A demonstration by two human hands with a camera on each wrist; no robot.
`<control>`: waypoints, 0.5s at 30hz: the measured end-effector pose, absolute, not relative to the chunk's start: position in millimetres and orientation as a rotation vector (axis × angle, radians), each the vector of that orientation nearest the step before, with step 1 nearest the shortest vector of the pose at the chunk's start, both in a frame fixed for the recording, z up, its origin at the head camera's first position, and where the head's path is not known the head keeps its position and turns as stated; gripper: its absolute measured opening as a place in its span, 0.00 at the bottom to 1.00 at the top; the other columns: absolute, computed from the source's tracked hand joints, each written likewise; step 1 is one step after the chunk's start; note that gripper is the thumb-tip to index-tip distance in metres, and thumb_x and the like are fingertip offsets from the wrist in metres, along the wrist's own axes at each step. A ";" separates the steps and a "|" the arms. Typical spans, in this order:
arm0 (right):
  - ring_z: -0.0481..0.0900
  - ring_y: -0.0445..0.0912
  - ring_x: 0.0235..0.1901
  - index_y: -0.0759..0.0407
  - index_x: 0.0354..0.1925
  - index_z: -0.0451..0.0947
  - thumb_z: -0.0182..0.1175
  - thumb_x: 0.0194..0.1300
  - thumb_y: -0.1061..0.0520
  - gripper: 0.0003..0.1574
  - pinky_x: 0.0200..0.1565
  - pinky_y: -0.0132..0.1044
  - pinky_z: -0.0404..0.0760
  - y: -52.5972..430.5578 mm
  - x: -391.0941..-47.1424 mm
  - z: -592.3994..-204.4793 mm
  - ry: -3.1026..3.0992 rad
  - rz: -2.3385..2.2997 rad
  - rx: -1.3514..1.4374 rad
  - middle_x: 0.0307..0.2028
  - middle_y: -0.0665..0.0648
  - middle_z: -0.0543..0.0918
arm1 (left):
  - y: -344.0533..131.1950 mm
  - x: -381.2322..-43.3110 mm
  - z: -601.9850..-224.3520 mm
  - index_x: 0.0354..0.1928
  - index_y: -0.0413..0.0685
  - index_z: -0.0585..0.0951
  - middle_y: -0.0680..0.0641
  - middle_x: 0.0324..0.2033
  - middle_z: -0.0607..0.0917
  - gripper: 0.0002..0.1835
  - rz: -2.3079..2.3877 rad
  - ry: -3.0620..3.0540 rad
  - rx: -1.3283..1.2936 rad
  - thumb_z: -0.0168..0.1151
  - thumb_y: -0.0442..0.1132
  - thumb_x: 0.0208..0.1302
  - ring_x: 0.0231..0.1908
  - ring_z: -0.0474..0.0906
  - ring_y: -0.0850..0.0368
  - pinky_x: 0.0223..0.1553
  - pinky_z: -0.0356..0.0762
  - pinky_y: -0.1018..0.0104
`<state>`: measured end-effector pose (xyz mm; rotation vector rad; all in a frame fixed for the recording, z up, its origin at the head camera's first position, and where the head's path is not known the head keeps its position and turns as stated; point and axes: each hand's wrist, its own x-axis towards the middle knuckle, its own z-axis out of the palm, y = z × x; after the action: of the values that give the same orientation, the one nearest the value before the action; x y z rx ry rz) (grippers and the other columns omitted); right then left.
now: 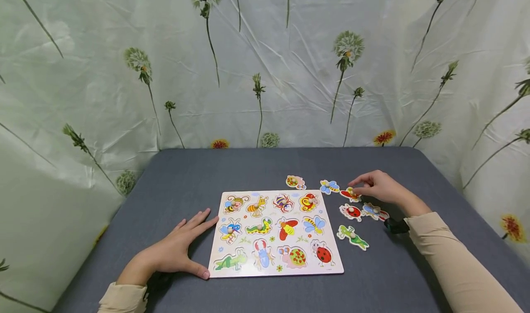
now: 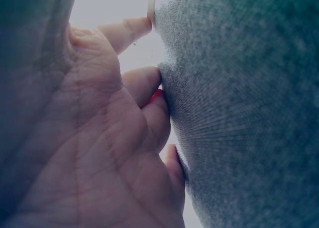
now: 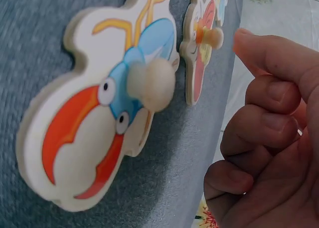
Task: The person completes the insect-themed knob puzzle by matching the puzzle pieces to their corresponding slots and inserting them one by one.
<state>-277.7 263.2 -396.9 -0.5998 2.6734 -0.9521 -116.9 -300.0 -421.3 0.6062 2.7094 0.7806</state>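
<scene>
My left hand point(image 1: 175, 246) lies with spread fingers beside the wooden insect puzzle board point(image 1: 304, 274), its thumb at the near left corner and its index fingertip by the left edge. Close up in the left wrist view, the palm point(image 2: 99, 138) faces the grey cloth. My right hand point(image 1: 383, 188) hovers at a red-and-yellow insect piece point(image 1: 347, 193), thumb and index finger parted. In the right wrist view a small gap separates the fingertips from that piece's wooden knob point(image 3: 215, 38), while the other fingers are curled. Nearer that camera lies the stag beetle piece point(image 3: 79, 138).
Around the right hand lie a dragonfly piece point(image 1: 329, 187), a ladybug piece point(image 1: 351, 212) and a grasshopper piece point(image 1: 353, 237). A snail piece point(image 1: 295, 182) sits behind the board. Knobbed pieces fill several upper slots; the bottom row shows only printed pictures. A flowered curtain point(image 1: 290, 73) hangs behind the table.
</scene>
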 end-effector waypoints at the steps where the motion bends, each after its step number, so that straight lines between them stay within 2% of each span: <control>1: 0.60 0.36 0.16 0.65 0.56 0.88 0.68 0.74 0.57 0.18 0.25 0.32 0.66 263.6 -278.5 -398.0 2.673 -0.947 -0.600 0.19 0.52 0.77 | -299.8 -116.7 -421.2 0.87 0.56 0.58 0.36 0.86 0.51 0.72 0.781 2.711 0.608 0.87 0.68 0.41 0.83 0.47 0.25 0.77 0.41 0.18; 5: 0.61 0.36 0.17 0.64 0.55 0.89 0.69 0.73 0.56 0.17 0.25 0.32 0.66 264.2 -280.8 -401.2 2.675 -0.915 -0.603 0.17 0.46 0.68 | -299.4 -116.3 -420.6 0.87 0.56 0.58 0.36 0.86 0.51 0.72 0.774 2.715 0.610 0.86 0.69 0.41 0.83 0.48 0.25 0.77 0.42 0.18; 15: 0.63 0.36 0.19 0.66 0.54 0.89 0.69 0.74 0.57 0.16 0.27 0.32 0.66 262.2 -282.4 -402.2 2.636 -0.901 -0.630 0.17 0.43 0.66 | -300.3 -116.8 -421.2 0.87 0.57 0.58 0.36 0.87 0.50 0.72 0.777 2.709 0.602 0.86 0.69 0.40 0.83 0.48 0.24 0.77 0.42 0.18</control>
<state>-282.4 262.2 -402.2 -0.6299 2.6357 -0.9008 -116.8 -300.3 -421.2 0.6021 2.7091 0.7775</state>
